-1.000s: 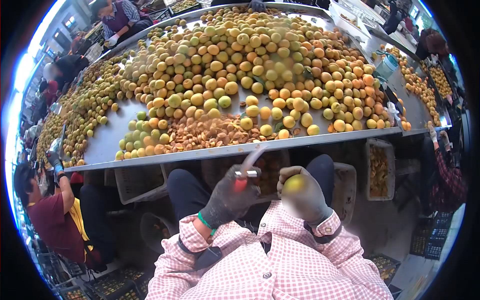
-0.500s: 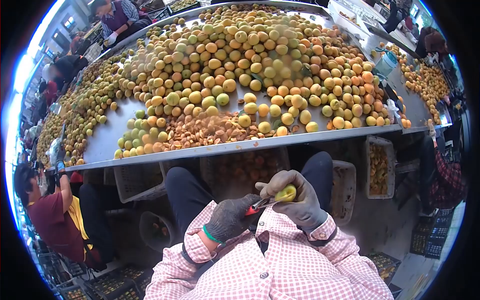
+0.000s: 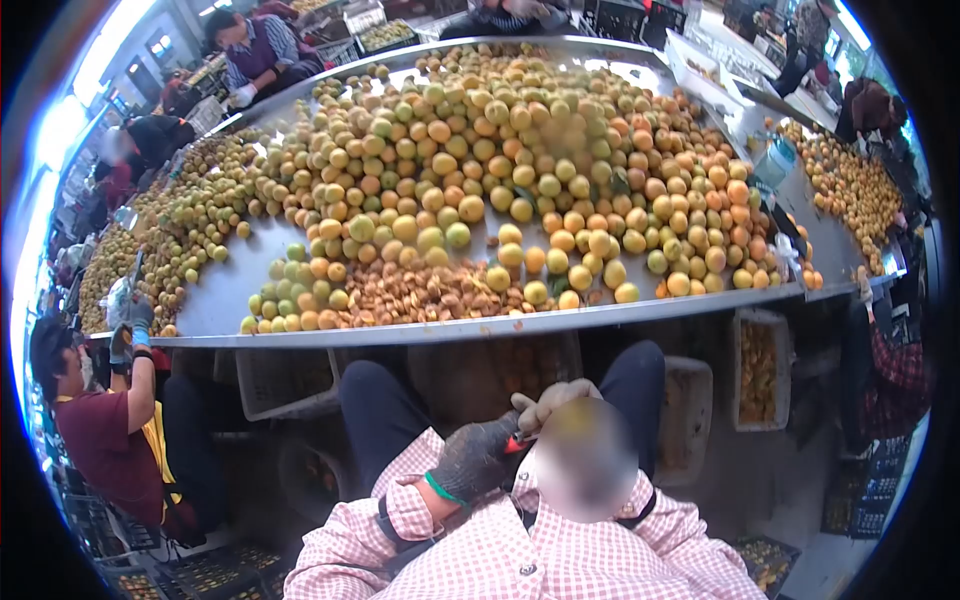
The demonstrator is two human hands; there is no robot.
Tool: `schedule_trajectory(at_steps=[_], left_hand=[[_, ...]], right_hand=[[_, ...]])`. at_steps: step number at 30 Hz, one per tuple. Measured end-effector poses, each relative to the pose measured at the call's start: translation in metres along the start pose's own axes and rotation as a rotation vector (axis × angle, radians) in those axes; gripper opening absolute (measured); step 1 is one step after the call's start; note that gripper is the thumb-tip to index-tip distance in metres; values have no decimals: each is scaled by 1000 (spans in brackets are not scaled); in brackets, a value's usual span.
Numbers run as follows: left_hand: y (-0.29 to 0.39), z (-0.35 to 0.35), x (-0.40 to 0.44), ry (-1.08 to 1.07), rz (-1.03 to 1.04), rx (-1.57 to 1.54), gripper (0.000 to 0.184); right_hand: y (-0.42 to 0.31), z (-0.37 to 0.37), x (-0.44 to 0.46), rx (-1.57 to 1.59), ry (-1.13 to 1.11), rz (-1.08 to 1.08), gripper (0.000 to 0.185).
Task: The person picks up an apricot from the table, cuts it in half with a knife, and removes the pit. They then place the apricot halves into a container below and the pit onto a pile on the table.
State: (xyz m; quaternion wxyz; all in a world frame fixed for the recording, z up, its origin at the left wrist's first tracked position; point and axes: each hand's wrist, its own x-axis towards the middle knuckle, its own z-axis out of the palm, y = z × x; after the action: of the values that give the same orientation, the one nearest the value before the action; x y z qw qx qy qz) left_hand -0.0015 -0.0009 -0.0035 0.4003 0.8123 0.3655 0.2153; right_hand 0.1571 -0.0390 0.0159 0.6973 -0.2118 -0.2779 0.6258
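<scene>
My left hand [image 3: 474, 462], in a dark glove with a green cuff, is closed around a red-handled tool [image 3: 517, 442] whose blade is hard to make out. Right beside it is my right hand [image 3: 556, 402] in a grey glove, its fingers curled around a yellow-green fruit [image 3: 574, 422]. A round blur covers most of that hand and much of the fruit. Both hands are over my lap, in front of the metal table [image 3: 235, 282]. On the table lie a large heap of yellow-orange fruit [image 3: 440, 150] and a pile of opened brownish pieces [image 3: 420, 291].
Crates stand under the table edge, one [image 3: 285, 382] at left, others [image 3: 686, 415] [image 3: 762, 370] at right. A person in a maroon shirt [image 3: 105, 445] works at the left. More people are around the far side and right. A blue-green container [image 3: 775, 163] stands at the right.
My hands, first apart, have come together, the tool now against the fruit side. The view has tilted slightly, so the table sits lower. The left person's hands have moved.
</scene>
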Motion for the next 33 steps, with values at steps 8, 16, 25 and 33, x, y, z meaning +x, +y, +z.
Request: schedule_trajectory(at_steps=[8,16,25,33], left_hand=[[-24,8,8,-73,29,87,32],[-12,-9,8,-222,46,58,36],[-27,2,14,-100,85,76,34],[-23,-1,-1,138,-156,-797,15]], right_hand=[[-2,-1,-4,-234,3,40,38],[-28,10,9,-399,-243,154,25],[-3,5,15,-162,-150,24,27],[-45,-14,9,243,191,234,45]])
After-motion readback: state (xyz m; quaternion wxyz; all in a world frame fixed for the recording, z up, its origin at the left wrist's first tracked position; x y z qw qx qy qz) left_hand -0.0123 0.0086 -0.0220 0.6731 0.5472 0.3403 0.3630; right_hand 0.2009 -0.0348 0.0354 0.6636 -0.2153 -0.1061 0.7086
